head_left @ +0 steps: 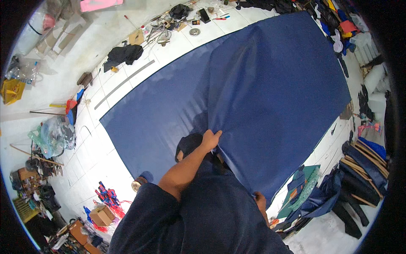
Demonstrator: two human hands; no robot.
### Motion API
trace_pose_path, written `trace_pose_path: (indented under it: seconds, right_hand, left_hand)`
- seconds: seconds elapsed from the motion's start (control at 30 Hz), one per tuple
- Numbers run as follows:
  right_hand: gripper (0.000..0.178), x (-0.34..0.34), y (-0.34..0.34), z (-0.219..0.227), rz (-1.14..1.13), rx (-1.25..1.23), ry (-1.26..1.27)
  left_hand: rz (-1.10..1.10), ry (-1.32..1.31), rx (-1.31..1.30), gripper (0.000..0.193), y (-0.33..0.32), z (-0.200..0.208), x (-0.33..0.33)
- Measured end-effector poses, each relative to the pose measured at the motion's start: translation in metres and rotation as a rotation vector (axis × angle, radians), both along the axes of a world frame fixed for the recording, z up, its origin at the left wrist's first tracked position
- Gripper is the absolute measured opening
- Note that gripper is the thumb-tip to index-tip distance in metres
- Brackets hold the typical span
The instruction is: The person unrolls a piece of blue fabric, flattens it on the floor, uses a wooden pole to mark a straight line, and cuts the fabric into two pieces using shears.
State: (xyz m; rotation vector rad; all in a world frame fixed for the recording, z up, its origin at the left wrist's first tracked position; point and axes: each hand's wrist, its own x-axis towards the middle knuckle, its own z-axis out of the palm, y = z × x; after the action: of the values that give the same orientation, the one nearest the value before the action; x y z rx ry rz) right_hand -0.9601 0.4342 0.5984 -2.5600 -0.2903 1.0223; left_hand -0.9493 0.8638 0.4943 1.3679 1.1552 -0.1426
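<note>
A large navy blue sheet of smooth, coated-looking fabric (279, 84) spreads over the white tiled floor. Part of it is lifted and folded, with creases running away from my left hand (210, 139). That hand is closed around the raised edge, thumb on top, near the middle of the sheet. Lower and to the right, my right hand (260, 201) is closed on the same sheet's near edge; its fingers are partly hidden. Between the hands the edge is pulled into a slanting line. On the left, a flatter part of the sheet lies beside my dark-clothed leg.
A long grey strip (124, 84) lies beyond the sheet, near black cloth (122, 57). Scissors and small tools (163, 36) are scattered behind. Wooden sticks and dark fabric (363, 165) pile up at the right. A cardboard box (101, 215) stands at the near left.
</note>
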Motion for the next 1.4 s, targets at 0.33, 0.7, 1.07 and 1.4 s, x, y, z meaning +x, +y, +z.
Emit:
trace_pose_path:
  seconds: [0.33,0.7,1.07,1.4]
  right_hand:
    - [0.041,-0.238,0.116,-0.036,-0.119,-0.105,-0.118]
    - [0.037,-0.437,0.170,-0.063,-0.272,-0.434,-0.031]
    - [0.035,-0.680,0.221,-0.096,-0.417,-0.442,0.090]
    - [0.043,-0.858,0.297,-0.095,-0.573,-0.368,-0.304]
  left_hand:
    - [-0.338,0.039,0.036,0.059,0.104,0.031,-0.165]
    - [-0.563,0.033,0.026,0.052,0.142,0.022,-0.368]
    - [-0.573,-0.036,0.038,0.047,0.165,0.048,-0.576]
    - [-0.718,-0.069,0.061,0.046,0.225,0.067,-0.717]
